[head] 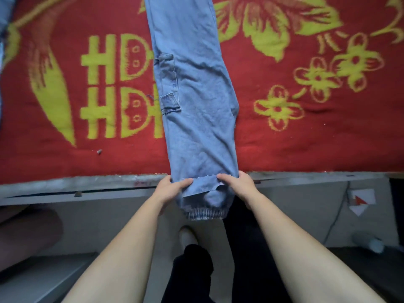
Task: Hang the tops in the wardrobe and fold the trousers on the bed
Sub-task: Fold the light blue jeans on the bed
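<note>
Both bare forearms reach straight out. The left hand [171, 190] has its fingers [184, 182] curled round the left side of the jeans [196, 110] near the hem, right at the bed's edge. The right hand [239, 186] grips the other side the same way. It's light blue denim, soft and creased, with a patch pocket [168, 84] on the left seam and a gathered elastic cuff [205, 213] dangling over the edge. The jeans lie flat and long up the bed, on a fuzzy red blanket [306, 145] with yellow-green flowers and blocky characters. Below there's a pale grey bed frame [87, 184], the person's black trousers [247, 248] and one pale shoe [187, 236].
</note>
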`<state>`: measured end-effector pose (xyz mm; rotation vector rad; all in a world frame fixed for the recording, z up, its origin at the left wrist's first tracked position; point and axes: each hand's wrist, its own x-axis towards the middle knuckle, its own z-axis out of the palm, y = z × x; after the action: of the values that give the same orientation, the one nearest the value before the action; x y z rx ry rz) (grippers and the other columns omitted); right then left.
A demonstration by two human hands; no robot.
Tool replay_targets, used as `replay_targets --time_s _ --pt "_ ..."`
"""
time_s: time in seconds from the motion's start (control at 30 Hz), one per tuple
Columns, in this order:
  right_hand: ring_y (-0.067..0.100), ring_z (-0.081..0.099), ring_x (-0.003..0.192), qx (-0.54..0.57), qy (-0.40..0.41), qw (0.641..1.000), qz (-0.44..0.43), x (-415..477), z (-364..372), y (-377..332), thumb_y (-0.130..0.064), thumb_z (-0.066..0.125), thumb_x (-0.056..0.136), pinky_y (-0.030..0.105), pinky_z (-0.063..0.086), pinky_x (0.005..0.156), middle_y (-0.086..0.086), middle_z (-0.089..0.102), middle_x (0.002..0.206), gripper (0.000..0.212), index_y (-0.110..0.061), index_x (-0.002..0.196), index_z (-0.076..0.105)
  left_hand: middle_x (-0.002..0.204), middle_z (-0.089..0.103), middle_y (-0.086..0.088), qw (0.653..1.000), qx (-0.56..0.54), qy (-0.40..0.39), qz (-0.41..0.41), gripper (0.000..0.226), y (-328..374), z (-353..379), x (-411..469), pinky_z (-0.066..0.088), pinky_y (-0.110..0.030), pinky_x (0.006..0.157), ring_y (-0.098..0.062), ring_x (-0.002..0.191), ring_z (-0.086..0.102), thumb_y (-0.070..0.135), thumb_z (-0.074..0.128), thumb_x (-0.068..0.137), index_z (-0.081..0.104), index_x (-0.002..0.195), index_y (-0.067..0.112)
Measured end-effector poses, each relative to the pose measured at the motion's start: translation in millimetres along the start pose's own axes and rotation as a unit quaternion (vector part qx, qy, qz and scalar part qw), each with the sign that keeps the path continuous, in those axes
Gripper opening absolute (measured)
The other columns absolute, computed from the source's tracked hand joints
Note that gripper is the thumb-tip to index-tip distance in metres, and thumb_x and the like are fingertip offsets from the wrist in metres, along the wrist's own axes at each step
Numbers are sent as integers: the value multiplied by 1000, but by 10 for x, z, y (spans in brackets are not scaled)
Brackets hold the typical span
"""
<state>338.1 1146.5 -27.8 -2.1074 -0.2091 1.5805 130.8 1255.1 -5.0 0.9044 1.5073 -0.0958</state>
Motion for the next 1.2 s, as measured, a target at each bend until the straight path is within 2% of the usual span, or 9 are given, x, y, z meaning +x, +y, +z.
replay_targets --time_s 0.1,0.2,0.33,0.47,0.53,0.87,0.97,1.07,1.2 --pt "2 71 77 69 -18 997 -7 -331 37 22 -49 77 77 17 54 66 -4 74 98 37 -18 97 74 95 71 -4 998 -61 26 -12 34 -151 -52 -315 55 -32 72 -18 78 66 38 75 84 65 100 9" --pt "22 72 99 128 -26 991 -19 -744 138 44 -55 78 71 39 56 91 3 73 112 65 -15 121 64 96 70 -11 986 -163 33 -1 27 -231 -106 -663 55 -29 62 -20 72 65 30 68 92 62 106 8" --pt "27 73 96 173 -18 984 -43 -1247 255 46 -46 80 79 46 59 88 10 74 110 57 -10 120 64 95 73 -11 986 -160 37 25 27 -264 -272 -1035 56 -31 61 -20 71 68 30 70 91 63 104 6" --pt "24 74 92 157 -10 987 -36 -1573 365 243 -45 77 83 43 60 84 6 76 103 45 -11 113 68 98 71 -17 991 -118 56 33 39 -526 -358 -1224 55 -54 90 -28 86 66 42 72 86 61 92 5" --pt "22 75 88 154 -19 988 -23 -1689 400 406 -44 76 84 36 60 72 5 77 101 42 -12 111 69 94 68 -20 991 -98 80 34 42 -736 -327 -1283 52 -58 91 -29 85 64 47 72 84 57 86 8" --pt "11 74 67 146 -32 989 14 -2089 318 1228 -42 72 88 25 55 51 0 77 91 29 -17 103 69 73 50 -11 986 -88 139 3 35 -1548 91 -1778 52 -40 71 -22 70 46 44 65 86 51 76 13" --pt "11 73 70 154 -51 986 23 -2257 225 1173 -31 67 90 28 58 58 3 75 98 26 -14 109 64 82 55 -11 982 -131 136 12 11 -1422 150 -2040 48 -36 70 -21 74 47 24 62 84 57 90 15" --pt "18 72 91 152 -39 988 -2 -2337 94 946 -26 67 86 38 63 71 5 68 119 50 -12 131 51 97 66 -6 975 -184 116 30 28 -1100 154 -2257 54 -29 55 -17 63 54 19 66 88 56 114 22" --pt "25 61 117 130 1 987 -90 -2265 -54 567 -29 64 88 48 55 95 -6 50 136 70 -30 150 33 77 65 -5 974 -197 97 65 17 -703 148 -2256 51 -24 45 -13 54 52 13 61 94 63 110 20"
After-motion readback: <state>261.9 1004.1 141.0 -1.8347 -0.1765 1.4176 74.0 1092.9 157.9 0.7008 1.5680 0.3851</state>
